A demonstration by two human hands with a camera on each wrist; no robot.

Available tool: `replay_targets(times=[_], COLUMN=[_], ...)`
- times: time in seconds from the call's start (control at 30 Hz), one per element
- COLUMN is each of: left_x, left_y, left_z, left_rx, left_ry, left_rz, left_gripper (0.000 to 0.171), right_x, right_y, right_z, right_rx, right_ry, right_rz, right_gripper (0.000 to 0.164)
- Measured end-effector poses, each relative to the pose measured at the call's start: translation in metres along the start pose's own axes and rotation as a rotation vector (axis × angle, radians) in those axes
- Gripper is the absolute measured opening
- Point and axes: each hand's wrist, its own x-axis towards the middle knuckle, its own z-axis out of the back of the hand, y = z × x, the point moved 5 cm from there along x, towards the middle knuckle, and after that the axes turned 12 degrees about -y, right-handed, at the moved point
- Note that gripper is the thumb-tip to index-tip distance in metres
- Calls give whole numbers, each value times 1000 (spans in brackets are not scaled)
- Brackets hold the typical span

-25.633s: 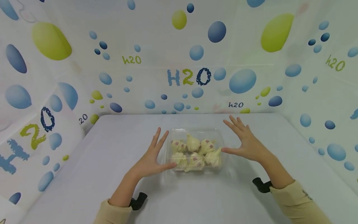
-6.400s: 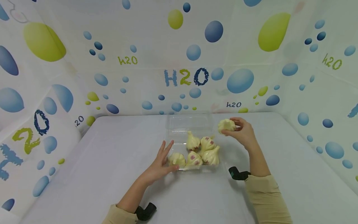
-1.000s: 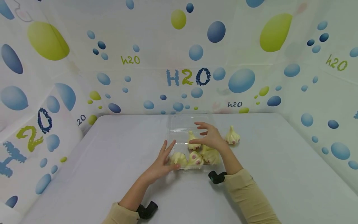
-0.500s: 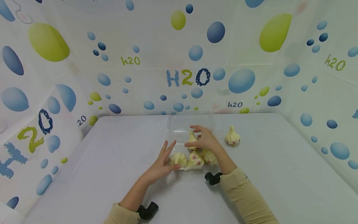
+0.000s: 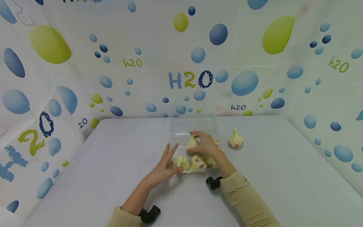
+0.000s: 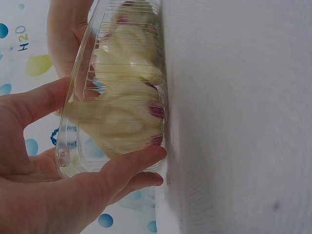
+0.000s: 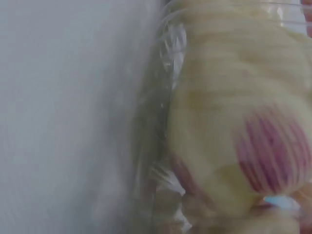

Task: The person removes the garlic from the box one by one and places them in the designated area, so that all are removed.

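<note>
A clear plastic clamshell box (image 5: 177, 148) stands mid-table, its lid (image 5: 187, 124) folded open toward the back. My right hand (image 5: 207, 145) reaches inside and grips a garlic bulb (image 5: 192, 144) at the back left between thumb and fingers. My left hand (image 5: 160, 168) touches the box's front left corner with straight, spread fingers; in the left wrist view its fingertips (image 6: 146, 158) lie against the clear wall. Garlic bulbs fill the front row, including a front left bulb (image 5: 181, 162) and a middle one (image 5: 198, 161). The right hand partly covers those on the right.
A single garlic bulb (image 5: 235, 138) stands upright on the white table (image 5: 119, 151), right of the box. Black wrist cameras (image 5: 150, 214) hang under both wrists. A patterned sheet (image 5: 158, 63) with blue and green drops rises behind the table.
Since the earliest frame the lid has been opened and one bulb set down on the right. In the last second my right hand has lowered and closed around the back left bulb.
</note>
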Motion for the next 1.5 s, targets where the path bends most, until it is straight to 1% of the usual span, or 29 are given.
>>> replay_targets(times=[0.1, 0.23, 0.4, 0.53, 0.8, 1.2, 1.3, 1.5], left_x=[0, 0, 0, 0, 0, 0, 0, 0], left_y=[0, 1, 2, 1, 1, 2, 2, 2], left_z=[0, 0, 0, 1, 0, 1, 1, 1], left_rx=[-6, -6, -1, -6, -8, -4, -7, -3], left_ry=[0, -4, -7, -5, -1, -9, -7, -5], left_rz=[0, 0, -5, -6, -2, 1, 0, -2], left_gripper=[85, 86, 86, 86, 86, 85, 85, 86], right_x=[0, -2, -2, -1, 1, -2, -2, -3], right_y=[0, 2, 2, 1, 1, 5, 4, 1], right_z=[-3, -6, -9, -9, -12, -6, -4, 0], right_rx=[-11, -7, 13, 13, 33, 30, 52, 132], right_ry=[2, 16, 13, -10, -22, -29, -32, -57], right_rz=[12, 8, -24, -40, -20, -10, -3, 4], right_gripper=[74, 75, 72, 69, 69, 70, 69, 71])
